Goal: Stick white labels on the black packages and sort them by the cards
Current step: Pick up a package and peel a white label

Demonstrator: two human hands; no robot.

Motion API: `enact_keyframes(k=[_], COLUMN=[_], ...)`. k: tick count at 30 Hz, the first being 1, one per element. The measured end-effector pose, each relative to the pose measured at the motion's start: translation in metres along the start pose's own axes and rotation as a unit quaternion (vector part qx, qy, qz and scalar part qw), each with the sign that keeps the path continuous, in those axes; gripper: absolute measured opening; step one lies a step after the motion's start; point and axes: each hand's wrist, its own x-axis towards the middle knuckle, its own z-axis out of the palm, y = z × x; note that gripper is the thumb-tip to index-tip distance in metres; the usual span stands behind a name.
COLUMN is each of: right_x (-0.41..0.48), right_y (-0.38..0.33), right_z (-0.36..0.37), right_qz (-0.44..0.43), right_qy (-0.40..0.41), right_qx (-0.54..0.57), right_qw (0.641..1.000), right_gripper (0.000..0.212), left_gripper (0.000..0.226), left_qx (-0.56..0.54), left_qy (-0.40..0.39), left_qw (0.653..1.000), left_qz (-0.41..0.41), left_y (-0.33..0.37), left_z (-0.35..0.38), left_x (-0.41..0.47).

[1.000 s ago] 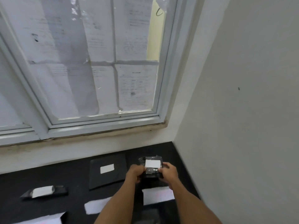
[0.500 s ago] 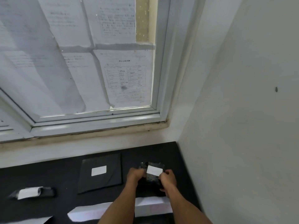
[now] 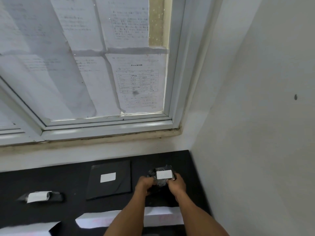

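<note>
Through the head camera, both hands gripped a crumpled black package (image 3: 161, 182) near the black table's (image 3: 68, 178) far right corner. The left hand (image 3: 144, 184) curled its fingers round the left side. The right hand (image 3: 177, 185) pinched the right edge beside the white label (image 3: 164, 174). At the crumpled package's nine o'clock lay a flat labelled package (image 3: 117, 186), and at six o'clock a white card (image 3: 160, 217).

Writing on the cards (image 3: 109, 220) is too faint to read. The left hand (image 3: 144, 183) and right hand (image 3: 177, 184) hide much of the package (image 3: 161, 182).
</note>
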Motion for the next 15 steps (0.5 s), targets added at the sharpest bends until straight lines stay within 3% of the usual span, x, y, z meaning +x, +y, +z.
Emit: enact_keyframes(k=[4,15], right_x=[-0.012,-0.1], right_y=[-0.005,-0.008], right_z=[-0.002,0.031], right_qz=[0.004,-0.046], right_qy=[0.053,0.094], right_qx=[-0.04,-0.077], right_qw=[0.998,0.992], right_gripper=[0.069,0.062], left_gripper=[0.036,0.044], left_qx=[-0.002,0.022], left_qy=[0.003,0.025], left_qw=[1.0,0.997], left_qz=[0.008,0.076], left_y=[0.004,-0.026], left_z=[-0.004,-0.075], left_x=[-0.008,-0.065])
